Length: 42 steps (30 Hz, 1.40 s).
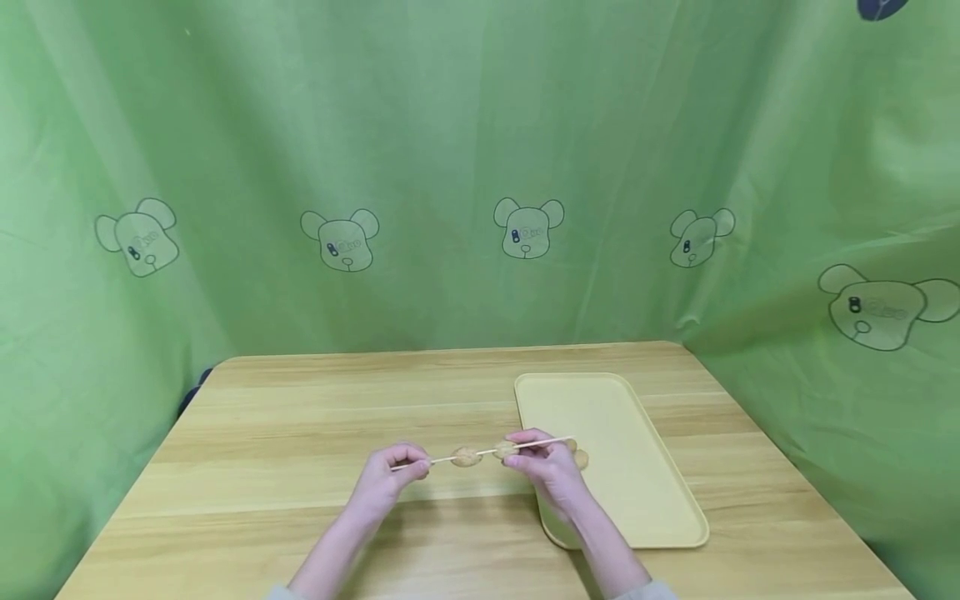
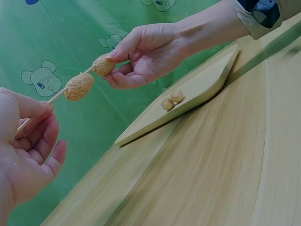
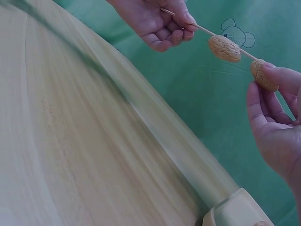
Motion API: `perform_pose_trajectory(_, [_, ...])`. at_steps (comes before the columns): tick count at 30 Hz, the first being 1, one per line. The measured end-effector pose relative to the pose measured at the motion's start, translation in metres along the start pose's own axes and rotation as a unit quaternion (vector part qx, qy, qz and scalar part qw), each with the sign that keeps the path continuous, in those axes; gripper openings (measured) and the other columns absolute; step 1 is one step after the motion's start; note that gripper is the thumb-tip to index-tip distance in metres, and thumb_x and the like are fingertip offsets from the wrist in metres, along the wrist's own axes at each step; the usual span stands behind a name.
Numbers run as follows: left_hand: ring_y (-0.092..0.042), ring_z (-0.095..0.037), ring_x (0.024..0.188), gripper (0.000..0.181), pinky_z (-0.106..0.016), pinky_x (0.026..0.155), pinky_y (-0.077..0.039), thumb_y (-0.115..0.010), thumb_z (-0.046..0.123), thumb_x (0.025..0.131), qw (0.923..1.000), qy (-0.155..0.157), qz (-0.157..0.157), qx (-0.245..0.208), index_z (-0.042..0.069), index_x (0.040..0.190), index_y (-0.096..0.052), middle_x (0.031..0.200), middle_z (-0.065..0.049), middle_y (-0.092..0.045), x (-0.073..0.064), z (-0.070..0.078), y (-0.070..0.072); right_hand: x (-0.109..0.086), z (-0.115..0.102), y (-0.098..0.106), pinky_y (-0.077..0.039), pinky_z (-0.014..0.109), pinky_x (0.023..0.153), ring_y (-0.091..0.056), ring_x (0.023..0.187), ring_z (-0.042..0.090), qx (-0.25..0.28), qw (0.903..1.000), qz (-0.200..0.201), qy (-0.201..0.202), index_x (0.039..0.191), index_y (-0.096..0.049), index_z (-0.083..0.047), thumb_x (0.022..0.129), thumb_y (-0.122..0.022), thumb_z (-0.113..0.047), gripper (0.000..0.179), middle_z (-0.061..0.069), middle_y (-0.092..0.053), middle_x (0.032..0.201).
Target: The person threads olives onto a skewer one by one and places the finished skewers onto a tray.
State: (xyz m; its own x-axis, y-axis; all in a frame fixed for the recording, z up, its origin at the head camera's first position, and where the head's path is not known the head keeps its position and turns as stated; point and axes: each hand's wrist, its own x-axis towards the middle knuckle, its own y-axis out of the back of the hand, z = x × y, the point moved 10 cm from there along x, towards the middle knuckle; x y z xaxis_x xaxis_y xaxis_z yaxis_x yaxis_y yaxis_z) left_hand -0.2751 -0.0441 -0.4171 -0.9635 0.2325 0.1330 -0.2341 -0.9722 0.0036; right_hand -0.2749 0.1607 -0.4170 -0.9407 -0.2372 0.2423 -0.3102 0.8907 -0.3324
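Note:
My left hand (image 1: pixel 384 479) pinches one end of a thin wooden skewer (image 1: pixel 442 460) between thumb and forefinger, above the table. Threaded on its middle is a wrinkled, tan, oval ball (image 2: pixel 79 86) that no finger touches. A second similar ball (image 2: pixel 103 65) sits farther along, gripped by the thumb and fingers of my right hand (image 1: pixel 553 473). In the head view the skewer's other end extends past this ball, over the right hand. The two balls are a short gap apart. Two more tan balls (image 2: pixel 172 100) lie together on the tray, partly hidden by the right hand in the head view.
A pale yellow rectangular tray (image 1: pixel 611 408) with a low rim lies on the right of the wood-grain table (image 1: pixel 315 425). The right forearm crosses its near left edge. A green curtain (image 1: pixel 435 150) with bear-head outlines surrounds the table's back and sides.

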Motion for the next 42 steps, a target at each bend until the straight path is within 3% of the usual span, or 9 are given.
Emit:
perform_pose_trajectory(8, [-0.053,-0.016,0.081,0.011,-0.027,0.075,-0.046,-0.061,-0.005,0.082,1.0,0.003,-0.001,-0.005,0.003,0.075,-0.065,0.086,-0.007,-0.059,0.0,-0.002,0.0,0.0,0.004,-0.002,-0.05,0.02,0.077,-0.059,0.082,0.011,-0.004,0.9999,0.006,-0.011,0.094,-0.065,-0.01,0.077,-0.059,0.014,0.03,0.004,-0.064,0.091])
perform_pose_trajectory(11, [-0.053,-0.016,0.08,0.003,-0.027,0.075,-0.046,-0.061,-0.004,0.082,1.0,0.003,-0.002,-0.002,-0.004,0.08,-0.063,0.086,-0.01,-0.06,0.0,-0.002,0.0,0.001,0.005,-0.002,-0.05,0.019,0.074,-0.058,0.08,0.01,-0.01,0.9999,0.008,-0.01,0.093,-0.066,-0.011,0.077,-0.06,0.014,0.03,0.003,-0.064,0.089])
perform_pose_trajectory(18, [-0.053,-0.015,0.075,0.016,-0.027,0.074,-0.046,-0.061,-0.003,0.082,0.9999,0.012,-0.004,0.006,-0.016,0.09,-0.058,0.08,-0.006,-0.059,0.0,-0.009,0.001,0.002,0.011,-0.004,-0.05,0.021,0.077,-0.059,0.082,0.012,-0.014,0.9998,0.002,-0.014,0.094,-0.065,-0.01,0.078,-0.061,0.011,0.027,0.002,-0.065,0.091])
perform_pose_trajectory(28, [-0.055,-0.015,0.076,0.02,-0.028,0.075,-0.047,-0.063,0.002,0.082,0.9998,0.016,-0.013,0.007,-0.014,0.094,-0.06,0.083,-0.01,-0.06,0.0,-0.011,0.003,0.003,0.014,-0.008,-0.05,0.021,0.079,-0.059,0.083,0.011,-0.004,0.9998,-0.002,-0.017,0.095,-0.062,-0.009,0.078,-0.058,0.013,0.028,0.002,-0.063,0.09])
perform_pose_trajectory(36, [-0.058,-0.02,0.079,0.021,-0.028,0.077,-0.048,-0.063,0.003,0.083,0.9993,0.02,-0.028,0.014,-0.014,0.095,-0.06,0.081,-0.002,-0.061,0.0,-0.015,0.003,0.002,0.019,-0.006,-0.05,0.022,0.079,-0.059,0.081,0.011,-0.006,0.9993,0.011,-0.035,0.095,-0.062,-0.009,0.078,-0.056,0.014,0.029,0.002,-0.062,0.089])
perform_pose_trajectory(42, [-0.057,-0.015,0.078,0.023,-0.027,0.077,-0.048,-0.062,0.004,0.084,0.9992,0.011,-0.036,0.017,-0.015,0.095,-0.06,0.08,-0.002,-0.061,0.0,-0.013,0.0,0.001,0.02,-0.006,-0.05,0.024,0.081,-0.058,0.082,0.011,-0.005,0.9992,0.006,-0.039,0.096,-0.06,-0.008,0.079,-0.055,0.014,0.028,0.002,-0.062,0.09])
